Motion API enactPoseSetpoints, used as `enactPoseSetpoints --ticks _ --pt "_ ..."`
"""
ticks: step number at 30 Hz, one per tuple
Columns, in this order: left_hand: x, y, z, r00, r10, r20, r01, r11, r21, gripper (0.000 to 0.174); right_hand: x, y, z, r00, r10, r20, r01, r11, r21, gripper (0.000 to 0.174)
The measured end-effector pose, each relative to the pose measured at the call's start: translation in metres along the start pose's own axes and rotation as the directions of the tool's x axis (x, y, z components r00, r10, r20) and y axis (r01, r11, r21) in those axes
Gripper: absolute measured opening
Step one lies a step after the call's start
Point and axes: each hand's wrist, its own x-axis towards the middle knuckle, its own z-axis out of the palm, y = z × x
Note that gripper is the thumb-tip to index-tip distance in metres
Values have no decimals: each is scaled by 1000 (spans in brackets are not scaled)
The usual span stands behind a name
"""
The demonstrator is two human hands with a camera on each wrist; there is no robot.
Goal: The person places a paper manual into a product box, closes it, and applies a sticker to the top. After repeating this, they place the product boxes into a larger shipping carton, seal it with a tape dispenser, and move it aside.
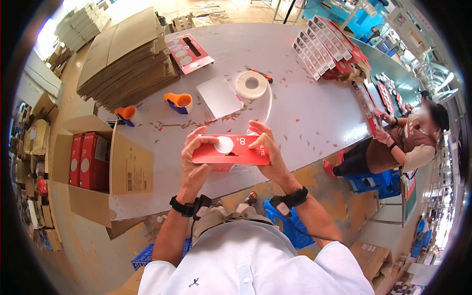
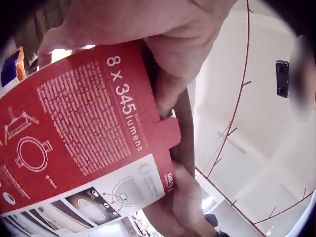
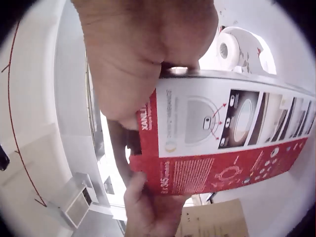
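Because opposite grips likely steady it | I log left hand [image 1: 194, 158], right hand [image 1: 271, 160] apart | both clamped on red box [image 1: 246, 156]

A white short-sleeved shirt [image 1: 221, 265] with a small dark emblem [image 1: 194, 282] on the left chest is worn with brownish trousers [image 1: 215, 222]. Both wrists are circled by black straps [image 1: 183, 207], each fitted with a boxy device [image 1: 202, 208].

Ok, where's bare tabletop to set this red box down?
Table right of the tape roll, bar scraps; also between open carton and left hand. Crowded: far left, with cardboard stack, orange-blue holders, white stack.
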Motion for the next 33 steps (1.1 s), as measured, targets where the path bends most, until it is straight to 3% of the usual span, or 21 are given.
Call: enactPoseSetpoints --ticks 4,7,13,16,19,25,28,31,33 --pt "2 8 -6 994 -7 112 -11 986 164 57 4 -22 -21 975 88 203 -91 996 2 32" --pt "0 23 -10 985 -21 174 -21 973 232 68 0 -17 -27 955 125 267 -131 991 7 33" --pt "0 21 -13 975 -14 222 -37 974 223 74 -4 -8 -23 968 88 234 -48 984 -171 40" --pt "-1 30 -12 981 -90 174 41 963 265 77 0 -8 -25 958 113 262 -69 983 -171 42" --pt "-3 26 -11 985 -42 166 -13 949 315 79 2 -13 -28 952 108 285 -52 979 -195 47" --pt "0 15 -10 988 29 149 -68 963 261 82 -3 -8 -22 974 -59 220 146 904 -402 52" --pt "1 10 -12 985 54 165 -101 953 287 82 -7 -10 -19 980 -76 183 149 893 -425 52" --pt "-1 22 -24 945 223 241 -309 852 422 79 -10 -13 -17 983 -98 158 158 890 -429 52" --pt "1 23 -40 887 279 368 -438 760 481 72 -10 -17 -17 985 -96 143 149 894 -423 51"
